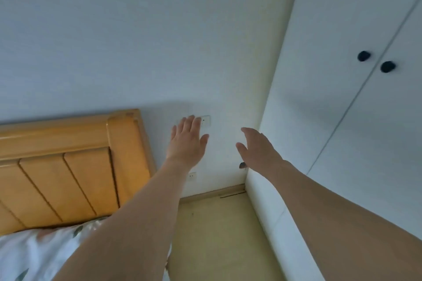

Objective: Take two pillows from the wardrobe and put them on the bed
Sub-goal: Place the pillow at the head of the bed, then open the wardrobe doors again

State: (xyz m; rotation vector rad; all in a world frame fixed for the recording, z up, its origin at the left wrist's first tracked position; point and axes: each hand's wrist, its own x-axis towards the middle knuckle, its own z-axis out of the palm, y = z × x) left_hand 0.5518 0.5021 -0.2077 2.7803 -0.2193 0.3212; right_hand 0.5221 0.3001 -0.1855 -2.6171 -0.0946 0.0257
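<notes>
Wardrobe (324,75) doors plain white, w/ two black round knobs (364,56). Wall (137,29) pale grey-blue, no pattern. Headboard (68,166) warm orange-yellow wood, slatted panels. Bedding (34,251) white w/ scattered grey-green leaf print, some pinkish blotches. Floor (217,235) dull yellow-olive, skirting (212,194) tan. Wall socket (204,119) white.

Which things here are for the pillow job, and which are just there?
For the job:
- wardrobe, doors shut
- its two dark knobs
- bed with the patterned cover
- left hand and right hand, both open and empty

Just there:
- wooden headboard
- wall sockets
- floor

No pillows in view.
</notes>
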